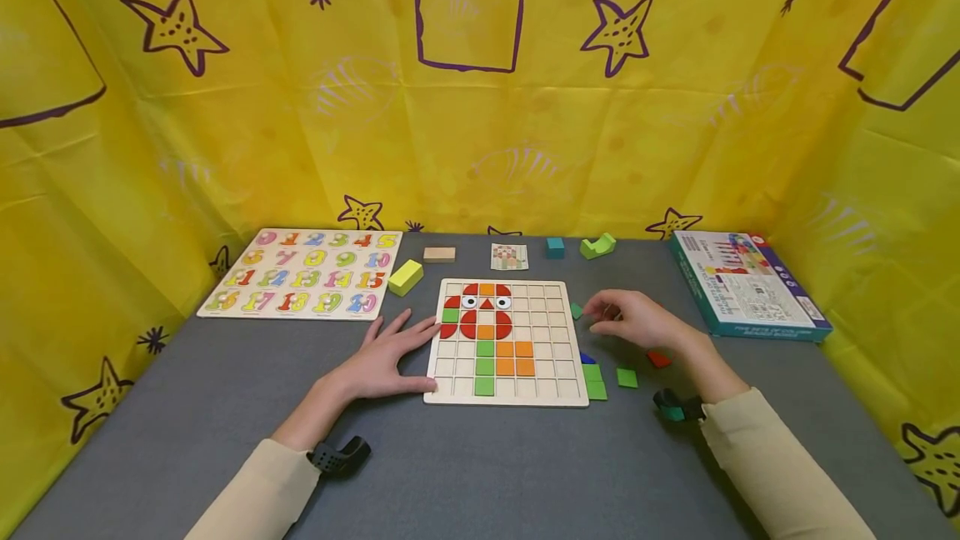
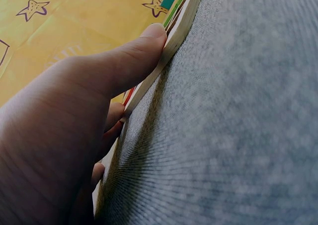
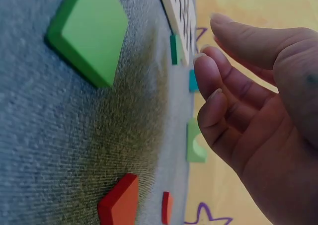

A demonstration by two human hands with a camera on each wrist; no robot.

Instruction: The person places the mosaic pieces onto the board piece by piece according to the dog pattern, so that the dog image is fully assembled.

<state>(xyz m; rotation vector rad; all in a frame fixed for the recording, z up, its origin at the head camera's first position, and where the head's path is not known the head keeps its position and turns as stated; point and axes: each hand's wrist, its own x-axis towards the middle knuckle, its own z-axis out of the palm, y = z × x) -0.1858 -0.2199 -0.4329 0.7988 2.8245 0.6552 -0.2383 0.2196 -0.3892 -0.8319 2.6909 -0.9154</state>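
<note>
A square wooden grid board (image 1: 555, 373) lies in the middle of the table. Red, orange and green tiles and two eye pieces fill part of its left half. My left hand (image 1: 382, 365) spreads its fingers at the board's left side, the thumb resting on the near left corner, as the left wrist view also shows. Right of the board, my right hand (image 1: 637, 319) hovers with loosely bent fingers and nothing between them. Close by its fingertips is a dark green tile (image 1: 576, 311). Nearer me lie a green square tile (image 1: 627, 377) and a red tile (image 1: 659, 359).
Two green squares (image 1: 594, 382) and a blue tile (image 1: 588, 358) lie against the board's right edge. A number puzzle (image 1: 262, 315) sits far left, a flat box (image 1: 750, 286) far right. Behind the board are a yellow block (image 1: 406, 277), picture card (image 1: 509, 257) and teal block (image 1: 555, 247).
</note>
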